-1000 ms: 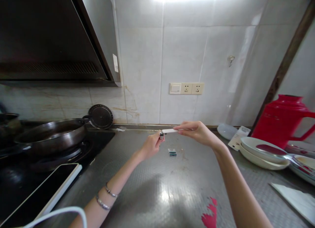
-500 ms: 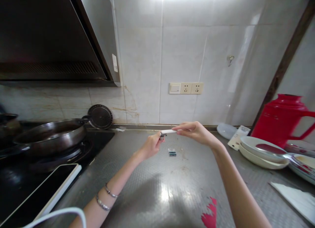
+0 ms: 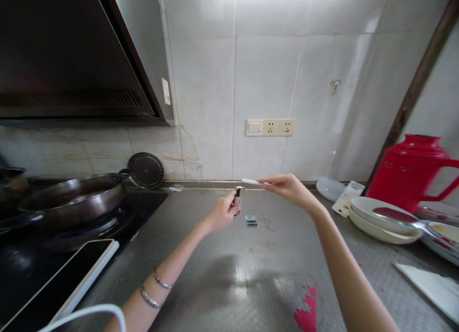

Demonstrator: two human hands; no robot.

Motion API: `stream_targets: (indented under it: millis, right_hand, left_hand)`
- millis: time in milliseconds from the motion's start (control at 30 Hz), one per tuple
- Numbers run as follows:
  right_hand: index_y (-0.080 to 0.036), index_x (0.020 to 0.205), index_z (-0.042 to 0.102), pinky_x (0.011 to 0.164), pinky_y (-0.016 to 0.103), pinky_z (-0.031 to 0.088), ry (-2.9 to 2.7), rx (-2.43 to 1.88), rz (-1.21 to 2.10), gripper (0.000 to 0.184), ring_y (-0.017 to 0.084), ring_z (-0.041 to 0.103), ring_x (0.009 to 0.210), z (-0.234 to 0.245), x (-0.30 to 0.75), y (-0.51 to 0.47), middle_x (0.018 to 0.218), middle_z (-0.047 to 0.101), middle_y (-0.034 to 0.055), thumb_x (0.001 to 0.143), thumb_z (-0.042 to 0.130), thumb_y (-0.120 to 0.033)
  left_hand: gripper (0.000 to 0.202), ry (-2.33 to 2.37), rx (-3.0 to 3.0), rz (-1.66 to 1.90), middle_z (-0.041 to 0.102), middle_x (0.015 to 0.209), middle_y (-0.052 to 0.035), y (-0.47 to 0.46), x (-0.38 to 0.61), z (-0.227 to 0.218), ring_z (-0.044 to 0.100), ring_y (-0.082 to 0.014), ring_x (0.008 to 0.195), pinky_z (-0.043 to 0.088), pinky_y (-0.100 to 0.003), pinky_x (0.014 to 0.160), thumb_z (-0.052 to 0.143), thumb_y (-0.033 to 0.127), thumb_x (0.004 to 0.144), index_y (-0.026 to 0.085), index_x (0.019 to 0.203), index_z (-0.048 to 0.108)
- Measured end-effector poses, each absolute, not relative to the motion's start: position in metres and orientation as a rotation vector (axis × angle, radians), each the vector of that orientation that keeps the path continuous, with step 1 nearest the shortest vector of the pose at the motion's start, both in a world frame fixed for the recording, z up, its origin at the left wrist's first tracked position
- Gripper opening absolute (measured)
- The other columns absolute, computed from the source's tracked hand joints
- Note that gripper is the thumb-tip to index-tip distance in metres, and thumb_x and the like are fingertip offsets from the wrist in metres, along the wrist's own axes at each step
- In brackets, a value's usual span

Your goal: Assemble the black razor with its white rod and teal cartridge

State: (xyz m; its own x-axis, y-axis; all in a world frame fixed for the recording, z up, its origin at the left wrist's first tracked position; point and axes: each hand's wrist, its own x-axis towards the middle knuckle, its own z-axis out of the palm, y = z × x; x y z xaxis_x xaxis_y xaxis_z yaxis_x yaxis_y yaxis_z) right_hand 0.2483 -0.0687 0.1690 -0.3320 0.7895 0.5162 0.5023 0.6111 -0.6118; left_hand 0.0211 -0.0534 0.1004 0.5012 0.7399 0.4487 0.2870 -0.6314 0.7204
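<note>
My left hand (image 3: 223, 210) is closed round the handle of a small razor (image 3: 238, 197), held upright with its silver T-shaped head on top. In the fingertips of my right hand (image 3: 287, 189) is a slim white stick (image 3: 251, 182), pointing left. Its tip hovers just above and right of the razor's head, and the two look slightly apart. A small clear pack with blue-green strips (image 3: 251, 221) lies on the metal counter (image 3: 215, 274) below my hands; its exact contents are too small to tell.
On the left are a pan (image 3: 77, 198) on the stove and a phone (image 3: 60, 279) with a white cable. A red thermos jug (image 3: 409, 174), stacked plates (image 3: 383, 227) and a white sheet (image 3: 430, 284) stand or lie at right. A red patch (image 3: 307, 313) marks the front.
The white stick has lifted off the razor's head, rising slightly with my right hand. The razor has tilted upright in my left hand.
</note>
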Motion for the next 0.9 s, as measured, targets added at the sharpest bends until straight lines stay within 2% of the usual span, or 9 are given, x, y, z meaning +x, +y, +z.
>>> stream_targets:
  millis: [100, 167, 367, 600, 833, 900]
  right_hand:
    - [-0.015, 0.107, 0.066, 0.057, 0.026, 0.041, -1.919, -1.056, 0.434, 0.043, 0.014, 0.053, 0.061, 0.16, 0.253, -0.058, 0.072, 0.066, 0.0029, 0.077, 0.055, -0.044]
    - [-0.015, 0.109, 0.065, 0.055, 0.025, 0.04, -1.917, -1.044, 0.424, 0.043, 0.013, 0.051, 0.058, 0.154, 0.252, -0.052, 0.073, 0.066, 0.0029, 0.079, 0.053, -0.044]
    - [-0.019, 0.107, 0.066, 0.066, 0.028, 0.044, -2.062, -1.001, 0.351, 0.036, 0.018, 0.057, 0.075, 0.132, 0.242, -0.039, 0.096, 0.068, 0.007, 0.081, 0.051, -0.038]
    - [-0.017, 0.107, 0.066, 0.071, 0.028, 0.044, -2.103, -0.999, 0.376, 0.034, 0.019, 0.06, 0.082, 0.123, 0.24, -0.035, 0.097, 0.068, 0.0078, 0.081, 0.052, -0.035]
    - [-0.019, 0.107, 0.066, 0.077, 0.031, 0.045, -2.076, -0.959, 0.41, 0.034, 0.022, 0.059, 0.092, 0.127, 0.242, -0.034, 0.106, 0.067, 0.0081, 0.08, 0.053, -0.035]
    - [-0.02, 0.106, 0.067, 0.074, 0.03, 0.045, -2.055, -0.959, 0.42, 0.034, 0.022, 0.059, 0.09, 0.127, 0.241, -0.034, 0.104, 0.067, 0.0078, 0.08, 0.053, -0.036]
  left_hand:
    - [0.011, 0.816, 1.804, 0.912, 0.058, 0.065, 0.0008, -0.053, 0.023, 0.1, 0.062, -0.0135, 0.06, 0.046, -0.024, 0.056, 0.048, 0.016, 0.079, 0.017, 0.085, 0.039]
    - [0.017, 0.802, 1.629, 0.839, 0.059, 0.065, 0.0007, -0.052, 0.022, 0.1, 0.063, -0.0143, 0.058, 0.048, -0.025, 0.054, 0.05, 0.017, 0.078, 0.017, 0.09, 0.038]
    - [0.029, 0.794, 1.386, 0.745, 0.062, 0.065, -0.0004, -0.048, 0.017, 0.097, 0.066, -0.0169, 0.058, 0.052, -0.029, 0.057, 0.061, 0.021, 0.071, 0.016, 0.091, 0.041]
    - [0.035, 0.809, 1.258, 0.693, 0.063, 0.063, -0.0013, -0.046, 0.019, 0.096, 0.066, -0.0193, 0.057, 0.052, -0.03, 0.055, 0.065, 0.019, 0.065, 0.015, 0.09, 0.041]
    - [0.033, 0.789, 1.312, 0.668, 0.063, 0.065, -0.0017, -0.05, 0.02, 0.097, 0.066, -0.0176, 0.057, 0.052, -0.03, 0.055, 0.067, 0.023, 0.066, 0.015, 0.088, 0.043]
    - [0.033, 0.815, 1.364, 0.682, 0.063, 0.065, -0.0017, -0.05, 0.021, 0.095, 0.065, -0.0173, 0.056, 0.052, -0.029, 0.054, 0.067, 0.024, 0.067, 0.015, 0.089, 0.044]
